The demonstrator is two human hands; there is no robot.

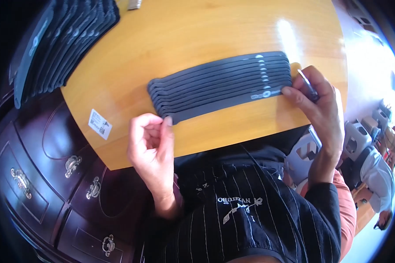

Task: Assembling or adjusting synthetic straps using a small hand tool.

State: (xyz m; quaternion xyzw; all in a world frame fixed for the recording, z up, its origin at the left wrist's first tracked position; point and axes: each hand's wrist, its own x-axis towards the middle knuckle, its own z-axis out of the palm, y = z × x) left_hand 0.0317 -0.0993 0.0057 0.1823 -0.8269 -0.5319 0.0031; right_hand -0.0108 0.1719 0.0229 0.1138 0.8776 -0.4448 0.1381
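A row of dark grey fabric bands lies overlapped like shingles on the wooden table, pale printed marks lined up near the right ends. My left hand is at the left end of the nearest band, its thumb and forefinger closed on the corner. At the right end is my right hand, with the thumb touching the nearest band's edge. Its curled fingers hold a small slim tool with a bright metal tip and a dark body; its exact kind is hard to make out.
A second, larger pile of dark bands sits at the table's far left corner. A white label is on the tabletop. Dark wooden drawers with ornate handles stand at left. Grey stools and another person are at right.
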